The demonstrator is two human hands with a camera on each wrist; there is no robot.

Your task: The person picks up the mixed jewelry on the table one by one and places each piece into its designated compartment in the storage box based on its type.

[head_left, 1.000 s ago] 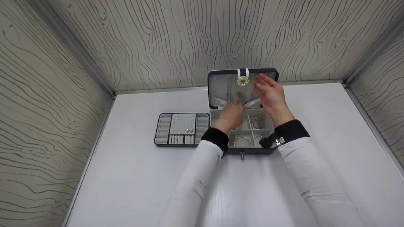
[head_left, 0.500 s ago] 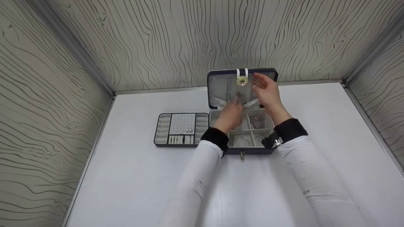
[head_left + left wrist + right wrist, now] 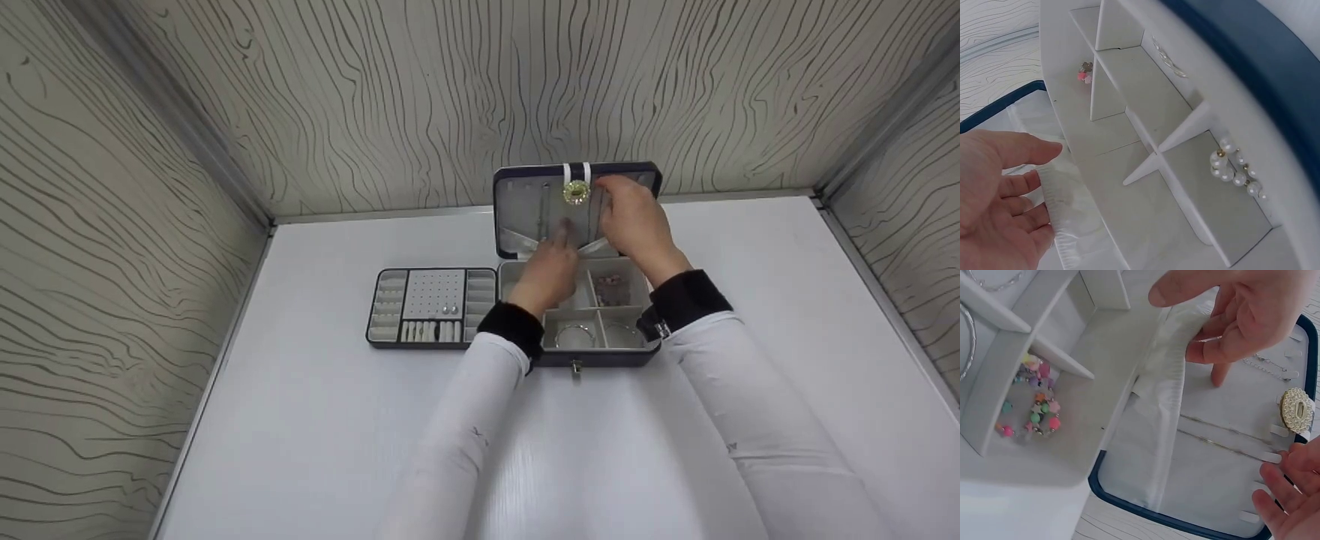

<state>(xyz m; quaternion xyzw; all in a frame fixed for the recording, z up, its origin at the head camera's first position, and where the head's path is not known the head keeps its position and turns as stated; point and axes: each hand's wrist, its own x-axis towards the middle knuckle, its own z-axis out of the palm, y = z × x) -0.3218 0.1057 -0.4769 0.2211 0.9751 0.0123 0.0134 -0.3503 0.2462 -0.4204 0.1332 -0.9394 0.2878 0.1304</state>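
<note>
My left hand [image 3: 551, 274] reaches into the raised lid [image 3: 504, 214] of a dark blue jewelry box. Its curled fingers hook the edge of the white elastic pocket [image 3: 1165, 399], drawing it forward, while one finger points up the lid lining. Beside the jeweled oval clasp [image 3: 576, 193], my right hand [image 3: 637, 221] has its fingertips together at a white hook [image 3: 1272, 457], pinching the thin necklace chain [image 3: 1224, 444] there. The chain's two strands run down to the pocket. Another necklace [image 3: 1266, 365] hangs farther along the lid, nearer my left hand.
Box compartments hold a colorful bead bracelet [image 3: 1044, 396], a pearl bracelet [image 3: 1230, 166] and two bangles, one bangle [image 3: 576, 335] at the front. Left of the box lies a divided tray [image 3: 386, 345] with pearl earrings [image 3: 450, 310]. A patterned wall [image 3: 375, 112] stands behind the white table [image 3: 315, 420].
My right hand has turned and brought its spread fingers together at the lid beside the clasp; its wrist has shifted, uncovering the front right compartment. My left hand stays in place.
</note>
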